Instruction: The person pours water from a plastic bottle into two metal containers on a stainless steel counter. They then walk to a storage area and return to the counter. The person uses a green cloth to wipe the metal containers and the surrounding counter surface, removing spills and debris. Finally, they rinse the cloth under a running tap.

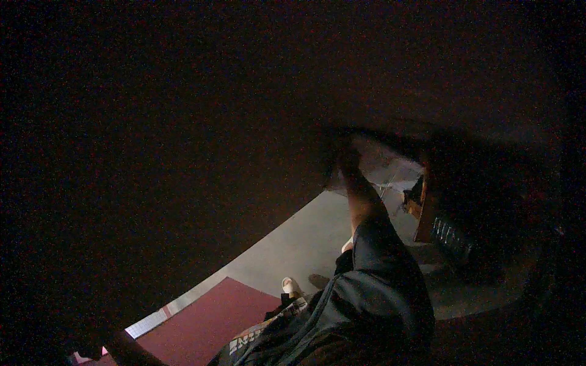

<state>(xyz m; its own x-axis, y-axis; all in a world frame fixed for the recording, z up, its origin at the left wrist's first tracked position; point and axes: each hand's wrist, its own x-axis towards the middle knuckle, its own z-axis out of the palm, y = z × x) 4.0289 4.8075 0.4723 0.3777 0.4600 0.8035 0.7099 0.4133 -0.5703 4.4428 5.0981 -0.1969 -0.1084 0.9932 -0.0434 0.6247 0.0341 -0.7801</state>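
The view is very dark. My right arm, in a dark sleeve with the forearm partly showing, reaches up from the lower middle. My right hand (347, 158) is a dark shape at its end, near the dark edge of a large surface; its fingers and anything in them cannot be made out. At the lower left my left hand (91, 345) is a dim outline at the end of a dark forearm, over a dark red mat or floor panel (201, 320). Whether it holds anything cannot be told.
Below me lies a grey floor (297, 238), with my feet in light footwear (287, 284) on it. To the right stand an upright brown panel (422, 210) and a dark object with a row of light marks (448, 233). A large dark surface fills the upper left.
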